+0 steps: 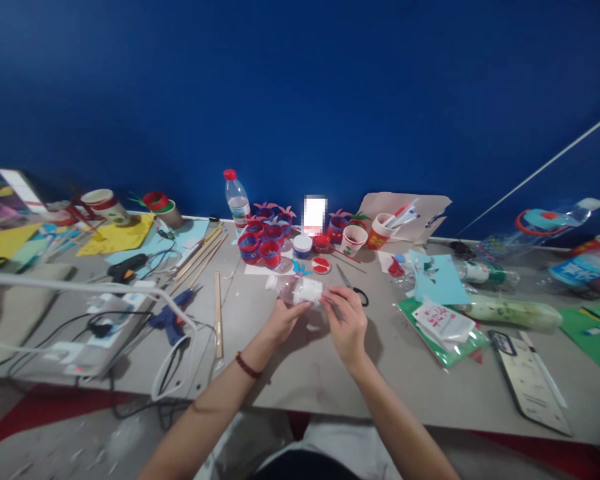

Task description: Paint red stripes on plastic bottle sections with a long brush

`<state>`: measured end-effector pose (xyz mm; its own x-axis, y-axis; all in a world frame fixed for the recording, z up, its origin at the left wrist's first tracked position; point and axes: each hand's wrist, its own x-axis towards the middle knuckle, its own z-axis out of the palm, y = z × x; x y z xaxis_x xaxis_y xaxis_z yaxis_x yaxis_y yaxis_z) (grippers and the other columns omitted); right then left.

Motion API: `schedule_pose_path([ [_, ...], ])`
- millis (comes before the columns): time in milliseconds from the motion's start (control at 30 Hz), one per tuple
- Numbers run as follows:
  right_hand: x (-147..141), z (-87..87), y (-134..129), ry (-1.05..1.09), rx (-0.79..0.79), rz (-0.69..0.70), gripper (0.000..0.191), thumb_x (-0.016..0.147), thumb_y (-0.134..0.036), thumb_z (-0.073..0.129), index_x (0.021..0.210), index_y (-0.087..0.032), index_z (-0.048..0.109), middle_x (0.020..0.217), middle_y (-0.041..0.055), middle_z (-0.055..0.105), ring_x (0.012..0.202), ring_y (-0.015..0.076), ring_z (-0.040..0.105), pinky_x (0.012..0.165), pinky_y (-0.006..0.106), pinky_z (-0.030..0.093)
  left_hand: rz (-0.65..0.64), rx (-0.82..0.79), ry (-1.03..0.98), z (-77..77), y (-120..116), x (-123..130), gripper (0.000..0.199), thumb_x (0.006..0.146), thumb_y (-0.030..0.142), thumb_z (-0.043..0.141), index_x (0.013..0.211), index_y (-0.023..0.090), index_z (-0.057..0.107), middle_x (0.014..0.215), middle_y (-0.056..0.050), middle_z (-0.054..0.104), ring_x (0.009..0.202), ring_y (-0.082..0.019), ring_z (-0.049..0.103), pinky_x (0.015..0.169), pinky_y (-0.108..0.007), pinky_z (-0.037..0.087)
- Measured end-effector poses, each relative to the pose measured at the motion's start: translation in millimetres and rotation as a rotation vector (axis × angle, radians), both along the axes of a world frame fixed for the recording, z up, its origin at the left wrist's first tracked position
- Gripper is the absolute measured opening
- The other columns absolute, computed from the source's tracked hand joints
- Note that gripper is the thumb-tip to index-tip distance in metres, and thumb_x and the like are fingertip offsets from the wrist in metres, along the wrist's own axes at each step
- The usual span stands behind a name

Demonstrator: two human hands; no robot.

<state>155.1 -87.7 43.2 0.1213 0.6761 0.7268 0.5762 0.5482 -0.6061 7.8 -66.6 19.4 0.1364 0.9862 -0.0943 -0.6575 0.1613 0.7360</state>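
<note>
Left hand clamped on the clear bottle, your right hand pinching its end. Go light; thin plastic likely dents.

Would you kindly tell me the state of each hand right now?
Left hand: closed, holding the clear plastic bottle.
Right hand: at the same bottle, fingers bent; whether they grip it cannot be told.

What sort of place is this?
It's probably a craft table, maybe in a workshop or classroom. You can see a blue glue gun, scissors and light blue paper.
</note>
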Motion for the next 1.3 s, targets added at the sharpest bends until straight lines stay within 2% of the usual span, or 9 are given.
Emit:
schedule_pose_path([
  [200, 0.7, -0.7, 0.2, 0.028, -0.045, 0.057, 0.012, 0.091, -0.019, 0.064, 0.096, -0.024, 0.074, 0.102, 0.0084, 0.072, 0.096, 0.0229, 0.068, 0.088, 0.042, 0.056, 0.095, 0.015, 0.086, -5.8, 0.1, 0.3, 0.066, 0.058, 0.012, 0.088, 0.115, 0.029, 0.059, 0.111, 0.001, 0.07, 0.111, -0.021, 0.065, 0.104, -0.039, 0.045],
  [367, -1.1, -3.7, 0.7, 0.103, -0.048, 0.06, 0.009, 0.09, -0.02, 0.066, 0.091, -0.023, 0.074, 0.1, 0.008, 0.072, 0.093, 0.0218, 0.069, 0.087, 0.04, 0.058, 0.117, 0.058, 0.112, -4.4, -2.6, 0.8, 0.065, 0.06, 0.01, 0.087, 0.117, 0.023, 0.056, 0.113, -0.005, 0.07, 0.117, -0.028, 0.062, 0.106, -0.045, 0.045],
  [667, -4.1, -8.6, 0.8, 0.184, -0.168, 0.093, 0.009, 0.09, -0.023, 0.064, 0.086, -0.021, 0.073, 0.101, 0.0098, 0.068, 0.09, 0.0201, 0.068, 0.073, 0.032, 0.059, 0.123, 0.059, 0.165, 1.3, -5.1, -0.1, 0.061, 0.058, 0.01, 0.087, 0.11, 0.025, 0.058, 0.101, -0.002, 0.071, 0.108, -0.026, 0.065, 0.097, -0.04, 0.049],
  [967, -4.3, -10.2, 0.9, 0.181, -0.205, 0.104, 0.013, 0.092, -0.024, 0.06, 0.083, -0.02, 0.068, 0.103, 0.0105, 0.063, 0.09, 0.0194, 0.065, 0.074, 0.032, 0.058, 0.188, 0.023, 0.157, 5.5, -5.7, 3.8, 0.062, 0.051, 0.01, 0.09, 0.105, 0.022, 0.062, 0.098, -0.004, 0.072, 0.097, -0.026, 0.068, 0.089, -0.039, 0.053],
  [1100, -6.3, -9.7, -2.1, 0.17, -0.162, 0.1, 0.005, 0.091, -0.022, 0.062, 0.091, -0.021, 0.067, 0.11, 0.0118, 0.065, 0.1, 0.022, 0.064, 0.077, 0.034, 0.059, 0.189, -0.01, 0.103, 1.5, -3.0, 3.4, 0.065, 0.051, 0.01, 0.09, 0.107, 0.024, 0.061, 0.1, -0.002, 0.072, 0.093, -0.022, 0.069, 0.087, -0.036, 0.054],
  [1200, -8.4, -7.4, -3.9, 0.169, -0.121, 0.109, 0.013, 0.092, -0.021, 0.061, 0.103, -0.022, 0.067, 0.113, 0.0121, 0.066, 0.107, 0.0236, 0.065, 0.08, 0.037, 0.061, 0.177, -0.024, 0.076, 2.3, -2.3, 2.9, 0.067, 0.05, 0.012, 0.091, 0.108, 0.024, 0.059, 0.099, -0.001, 0.071, 0.092, -0.019, 0.069, 0.086, -0.032, 0.054],
  [1300, -8.4, -5.3, -3.4, 0.142, -0.075, 0.098, 0.018, 0.093, -0.019, 0.059, 0.107, -0.023, 0.069, 0.111, 0.0113, 0.068, 0.105, 0.0233, 0.066, 0.08, 0.038, 0.061, 0.174, -0.035, 0.078, 5.8, -3.1, 3.7, 0.068, 0.047, 0.01, 0.091, 0.106, 0.023, 0.059, 0.096, 0.001, 0.071, 0.088, -0.017, 0.069, 0.083, -0.029, 0.054],
])
